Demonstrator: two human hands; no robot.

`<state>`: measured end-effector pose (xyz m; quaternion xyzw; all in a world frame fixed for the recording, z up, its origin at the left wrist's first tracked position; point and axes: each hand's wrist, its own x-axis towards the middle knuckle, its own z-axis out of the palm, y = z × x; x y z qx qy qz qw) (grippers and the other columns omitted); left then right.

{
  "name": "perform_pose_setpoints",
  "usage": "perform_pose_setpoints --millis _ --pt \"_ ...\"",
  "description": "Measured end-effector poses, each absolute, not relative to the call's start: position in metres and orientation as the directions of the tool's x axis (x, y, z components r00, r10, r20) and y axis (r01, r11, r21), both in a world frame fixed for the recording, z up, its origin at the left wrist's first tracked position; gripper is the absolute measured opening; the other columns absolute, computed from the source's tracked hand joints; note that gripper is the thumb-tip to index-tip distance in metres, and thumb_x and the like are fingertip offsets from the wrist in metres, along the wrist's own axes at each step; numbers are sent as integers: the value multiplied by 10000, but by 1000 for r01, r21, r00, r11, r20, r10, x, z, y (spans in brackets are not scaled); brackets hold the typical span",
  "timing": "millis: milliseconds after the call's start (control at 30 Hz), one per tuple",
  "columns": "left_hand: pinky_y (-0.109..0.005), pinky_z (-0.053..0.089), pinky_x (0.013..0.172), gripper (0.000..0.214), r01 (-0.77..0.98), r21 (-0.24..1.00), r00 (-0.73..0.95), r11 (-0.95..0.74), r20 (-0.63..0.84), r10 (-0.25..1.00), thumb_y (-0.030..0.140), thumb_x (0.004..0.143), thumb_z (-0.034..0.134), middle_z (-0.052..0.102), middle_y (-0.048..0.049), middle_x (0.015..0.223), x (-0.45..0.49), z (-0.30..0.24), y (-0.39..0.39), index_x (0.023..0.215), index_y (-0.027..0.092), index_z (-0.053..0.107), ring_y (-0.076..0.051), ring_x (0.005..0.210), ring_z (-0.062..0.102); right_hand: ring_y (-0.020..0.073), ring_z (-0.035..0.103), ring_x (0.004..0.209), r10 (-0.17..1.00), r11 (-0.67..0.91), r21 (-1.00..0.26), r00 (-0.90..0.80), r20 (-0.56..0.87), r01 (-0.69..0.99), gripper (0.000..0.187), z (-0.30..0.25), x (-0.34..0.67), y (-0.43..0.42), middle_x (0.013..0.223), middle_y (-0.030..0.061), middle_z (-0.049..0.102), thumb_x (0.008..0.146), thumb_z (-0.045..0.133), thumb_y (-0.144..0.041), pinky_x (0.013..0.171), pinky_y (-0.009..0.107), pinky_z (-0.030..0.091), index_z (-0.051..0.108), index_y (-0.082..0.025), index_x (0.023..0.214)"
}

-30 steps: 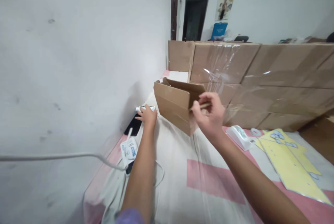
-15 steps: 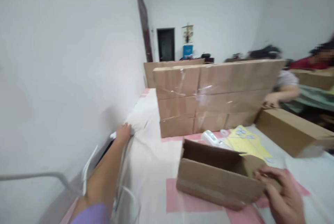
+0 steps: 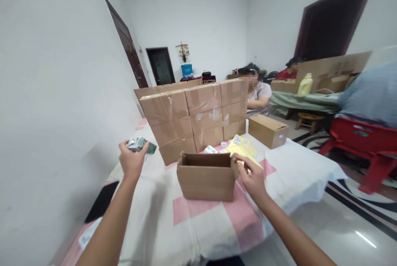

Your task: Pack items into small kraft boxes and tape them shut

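Observation:
An open, empty cardboard box (image 3: 206, 177) stands on the table with the white and pink cloth (image 3: 214, 224). My right hand (image 3: 252, 177) grips the box's right flap at its top corner. My left hand (image 3: 132, 159) is raised to the left of the box, closed on a bunch of small white and green packets (image 3: 141, 144). Both forearms reach in from the bottom of the view.
A wall of taped cardboard cartons (image 3: 194, 113) stands behind the box. Yellow sheets (image 3: 242, 146), a white device (image 3: 211, 149) and a closed carton (image 3: 268, 130) lie to the right. A black phone (image 3: 102, 200) lies near the left wall. People sit beyond, by a red chair (image 3: 366, 146).
My head has lifted and turned right. My right hand pulled the open box toward me and set it down. My left hand rose from the wall side with the packets.

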<state>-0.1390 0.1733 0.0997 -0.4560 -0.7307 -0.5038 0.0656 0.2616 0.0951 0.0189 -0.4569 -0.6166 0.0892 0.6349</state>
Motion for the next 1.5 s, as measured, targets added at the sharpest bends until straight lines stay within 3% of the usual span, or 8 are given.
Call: perform_pose_setpoints --millis 233,367,500,667,833,1167,1333,1500 --pt "-339 555 927 614 560 611 -199 -560 755 625 531 801 692 688 -101 1246 -14 121 104 1232 243 363 -205 1074 697 255 632 972 488 775 -355 -138 862 522 196 98 259 75 1021 83 749 905 613 -245 887 431 529 719 -224 1068" --pt "-347 571 886 593 477 565 -10 -674 770 639 552 794 723 707 -104 1233 30 99 73 1202 249 416 -231 1082 706 273 585 1227 472 881 -337 -581 663 331 581 133 231 79 1388 111 623 887 625 -238 1024 430 480 513 -218 1457" --pt "-370 539 958 528 506 535 7 -677 782 623 535 962 483 598 -188 1391 36 74 68 1329 224 266 -227 1238 631 257 643 1123 487 842 -459 -766 420 283 562 146 221 90 1318 135 656 892 627 -247 935 369 507 516 -151 1435" --pt "-526 391 1090 683 687 411 136 -599 738 661 464 877 660 587 -168 1399 8 54 74 1433 222 346 -326 1338 516 253 650 1005 539 834 -381 -739 405 399 392 156 231 97 1138 133 694 838 692 -235 875 363 500 623 -123 1207" --pt "-464 400 993 162 797 219 276 -564 697 661 216 913 612 708 -45 1061 -8 36 63 1063 253 659 -253 1062 599 228 661 1003 675 730 -503 -599 430 462 435 163 235 104 1176 126 685 846 685 -244 875 341 508 568 -129 1249" --pt "-560 338 1135 199 807 112 210 -580 864 458 53 912 548 694 -21 904 36 6 -21 998 197 656 -174 853 561 330 717 963 639 767 199 -698 -323 610 296 119 179 93 1092 215 738 802 700 -143 763 340 507 727 -66 1086" --pt "-611 347 1156 191 776 164 163 -609 881 444 38 890 586 683 -17 839 42 -5 -47 967 186 680 -160 810 563 356 734 973 548 823 231 -619 -563 518 325 90 148 82 1056 217 762 742 753 -52 807 363 554 771 -54 1067" --pt "-652 334 1167 170 772 208 135 -600 870 475 47 875 637 694 -21 835 41 -7 -55 969 177 693 -147 788 560 363 739 1023 593 782 214 -594 -544 585 320 48 138 91 1090 244 747 812 640 -1 856 431 587 762 -53 1102"
